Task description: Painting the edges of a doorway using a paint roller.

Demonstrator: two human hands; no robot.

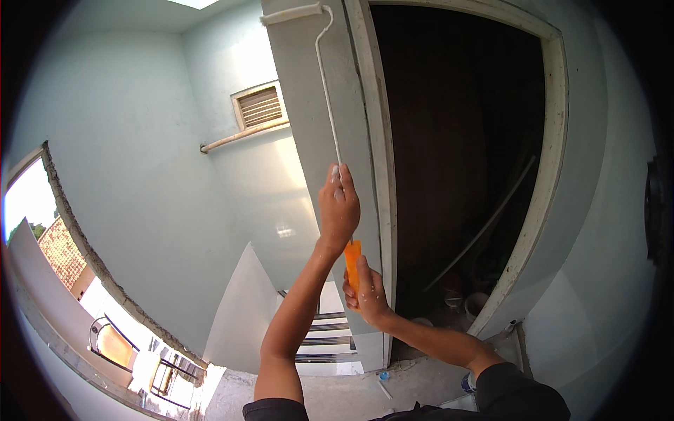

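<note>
A paint roller with a white cover [292, 14] and a long white-coated wire frame [327, 94] reaches up along a narrow grey wall section [303, 68]; the cover lies across the upper part of that section. My left hand [339, 208] grips the wire frame partway up, with white paint specks on the fingers. Lower down, my right hand [367, 292] is closed around the orange handle [353, 263], thumb along it, also specked with paint.
A doorway frame [382, 158] opens onto a dark room right of the wall section, with a bucket [475, 305] inside. A wooden pole [245, 136] runs below a louvred vent [259, 108]. Left is a rough-edged window opening [100, 268]. A blue item [384, 376] lies on the floor.
</note>
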